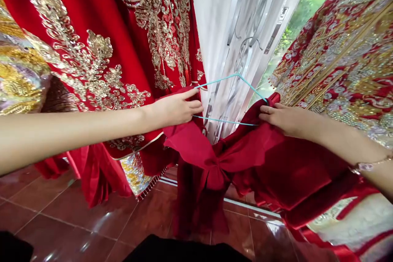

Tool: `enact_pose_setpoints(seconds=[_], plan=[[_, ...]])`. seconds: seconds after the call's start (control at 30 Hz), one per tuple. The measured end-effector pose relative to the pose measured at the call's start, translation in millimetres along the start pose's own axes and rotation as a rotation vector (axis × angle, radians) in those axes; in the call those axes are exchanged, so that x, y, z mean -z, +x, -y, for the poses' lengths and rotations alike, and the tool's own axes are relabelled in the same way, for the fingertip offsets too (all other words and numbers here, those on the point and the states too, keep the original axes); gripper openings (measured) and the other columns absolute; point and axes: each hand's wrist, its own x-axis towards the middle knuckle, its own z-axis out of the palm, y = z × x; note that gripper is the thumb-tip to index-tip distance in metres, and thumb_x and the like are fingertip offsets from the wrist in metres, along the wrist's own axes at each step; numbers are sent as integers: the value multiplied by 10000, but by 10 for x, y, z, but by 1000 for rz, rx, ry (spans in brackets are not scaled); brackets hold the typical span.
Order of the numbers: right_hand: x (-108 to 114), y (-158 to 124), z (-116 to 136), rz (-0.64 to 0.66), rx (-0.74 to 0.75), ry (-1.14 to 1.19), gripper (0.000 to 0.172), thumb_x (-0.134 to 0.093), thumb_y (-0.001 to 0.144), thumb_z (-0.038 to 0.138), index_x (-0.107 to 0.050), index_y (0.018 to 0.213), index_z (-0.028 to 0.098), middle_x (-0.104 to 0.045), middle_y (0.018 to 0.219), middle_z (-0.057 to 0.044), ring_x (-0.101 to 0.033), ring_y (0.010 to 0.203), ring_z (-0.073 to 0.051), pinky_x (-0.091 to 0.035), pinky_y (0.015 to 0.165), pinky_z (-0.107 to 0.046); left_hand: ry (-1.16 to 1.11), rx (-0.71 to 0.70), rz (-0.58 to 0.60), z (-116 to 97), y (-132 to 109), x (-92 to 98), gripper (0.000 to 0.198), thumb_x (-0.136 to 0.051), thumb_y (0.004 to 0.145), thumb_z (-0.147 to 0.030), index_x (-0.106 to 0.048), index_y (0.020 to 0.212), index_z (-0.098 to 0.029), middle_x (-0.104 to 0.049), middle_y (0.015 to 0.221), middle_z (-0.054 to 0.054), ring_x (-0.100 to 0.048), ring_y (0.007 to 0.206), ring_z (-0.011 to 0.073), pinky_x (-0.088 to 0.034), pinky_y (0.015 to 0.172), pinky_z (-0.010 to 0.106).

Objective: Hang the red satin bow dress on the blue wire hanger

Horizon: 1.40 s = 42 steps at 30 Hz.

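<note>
A dark red dress (245, 157) with wide off-shoulder folds and a gathered knot at the chest hangs before me on a light-blue wire hanger (237, 74). My left hand (181, 107) is closed on the dress's left shoulder at that end of the hanger. My right hand (278, 118) pinches the right shoulder, where the hanger's other end goes into the cloth. Between my hands the neckline sags open below the hanger's lower bar. The metal hook points up in front of the white door, and I cannot tell whether it rests on anything.
Close on the left hangs a red jacket (123, 49) with gold embroidery. A beaded red and gold gown (346, 61) stands at the right. Behind the hanger are a white door with a metal handle (272, 43) and white curtains (211, 20). Reddish tiles (92, 217) cover the floor.
</note>
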Motion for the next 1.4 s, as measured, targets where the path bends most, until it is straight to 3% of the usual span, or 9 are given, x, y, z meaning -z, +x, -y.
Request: enact_pose_setpoints(seconds=[0.17, 0.3, 0.5, 0.7, 0.8, 0.9, 1.0, 1.2, 1.4], plan=[[-166, -126, -11, -73, -85, -64, 456, -333, 935, 74, -698, 1188, 174, -648, 1254, -136, -630, 1033, -226, -542, 874, -378, 88, -57, 51, 108, 40, -111, 298, -516, 859, -35, -705, 768, -246, -724, 805, 24, -674, 902, 227, -449, 1023, 359], [-223, -171, -52, -50, -48, -34, 427, -317, 962, 102, -725, 1067, 173, -660, 1167, -137, -607, 1013, -229, -527, 908, -403, 122, -79, -4, 138, 48, -189, 305, -449, 898, -94, -686, 795, -257, -675, 692, 20, -653, 797, 229, -448, 965, 362], [-60, -189, -27, 26, -72, 85, 399, -369, 957, 96, -711, 1159, 132, -646, 1229, -190, -583, 1146, -241, -484, 1040, -423, 23, -41, -85, 122, -10, -193, 375, -363, 938, -80, -689, 1018, -247, -703, 768, 49, -643, 807, 235, -432, 952, 361], [-30, -241, -96, 20, -73, 59, 398, -364, 988, 147, -702, 1196, 127, -658, 1240, -187, -584, 1121, -264, -547, 853, -423, -27, -27, -108, 206, -175, -155, 488, -237, 973, -65, -684, 1053, -245, -693, 833, 59, -631, 897, 231, -298, 1144, 450], [-78, -218, -230, 9, -57, 61, 341, -429, 985, 178, -718, 1164, 156, -669, 1242, -176, -609, 1085, -238, -546, 809, -392, -58, 1, -113, 332, -312, -150, 424, -272, 1014, -142, -668, 1107, -259, -689, 850, 44, -615, 895, 220, -210, 1178, 519], [-118, -160, -364, 25, -3, 114, 279, -483, 971, 187, -751, 1046, 179, -684, 1220, -166, -622, 1131, -211, -531, 876, -378, -95, 32, -69, 430, -437, -130, 352, -329, 1050, -293, -676, 1036, -239, -670, 830, 42, -605, 835, 208, -212, 1165, 533], [-172, -112, -438, 15, 22, 113, 297, -500, 938, 147, -757, 1085, 171, -677, 1245, -179, -631, 1149, -212, -515, 919, -385, -156, 54, -39, 439, -498, -100, 360, -366, 1049, -370, -686, 964, -228, -657, 807, 43, -601, 804, 207, -224, 1156, 522], [-295, -44, -466, -39, 10, 69, 423, -537, 827, 80, -736, 1187, 177, -667, 1280, -164, -662, 1063, -221, -535, 789, -355, -183, 122, 20, 305, -336, -20, 305, -395, 1032, -297, -618, 1231, -233, -695, 843, 21, -601, 838, 184, -223, 1170, 486], [-169, 33, -424, 34, 15, 128, 427, -506, 834, 30, -755, 1153, 164, -664, 1285, -180, -668, 1056, -199, -507, 809, -334, -121, 121, 126, 230, -170, 66, 223, -431, 1018, -296, -633, 1096, -242, -711, 825, 18, -625, 901, 214, -213, 1169, 501]])
